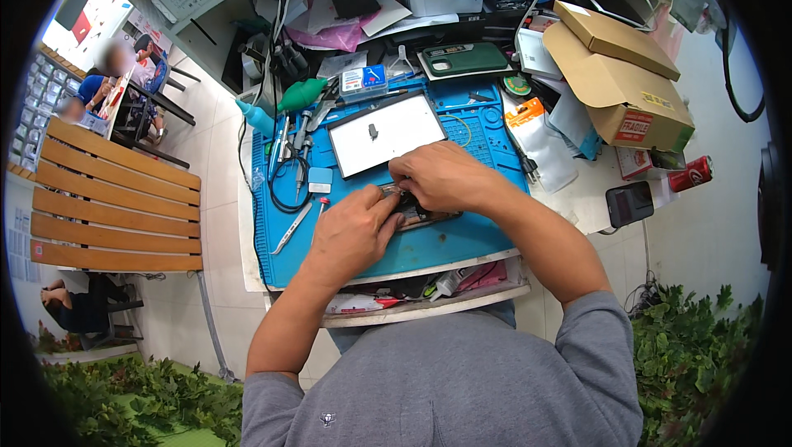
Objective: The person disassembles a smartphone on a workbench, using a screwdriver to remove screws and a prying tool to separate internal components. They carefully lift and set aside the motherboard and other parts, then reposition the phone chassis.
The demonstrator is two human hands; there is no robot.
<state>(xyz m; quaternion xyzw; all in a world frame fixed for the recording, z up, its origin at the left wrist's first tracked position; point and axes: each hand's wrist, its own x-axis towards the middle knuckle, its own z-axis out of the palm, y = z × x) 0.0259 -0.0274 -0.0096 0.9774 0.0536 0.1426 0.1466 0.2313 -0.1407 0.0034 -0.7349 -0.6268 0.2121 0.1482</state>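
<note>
An opened phone (425, 218) with dark inner parts showing lies on the blue work mat (487, 228), mostly covered by my hands. My left hand (353, 228) grips its left end, thumb and fingers closed on it. From above, my right hand (448, 176) bends over the phone with its fingers pinched together at the upper edge. Whatever sits between those fingertips is hidden. Just beyond lies a white tray-like board (396, 135) with a dark rim, bearing a small dark part (373, 131). Tweezers (292, 229) and a small red-topped screwdriver (322, 203) rest left of my left hand.
Along the mat's left are a green air blower (303, 95), a teal bottle (256, 118) and a light-blue block (320, 179). A green phone case (467, 59) lies at the back. Cardboard boxes (610, 76), a red can (691, 174) and a dark device (629, 204) stand right. Below is an open drawer (429, 309).
</note>
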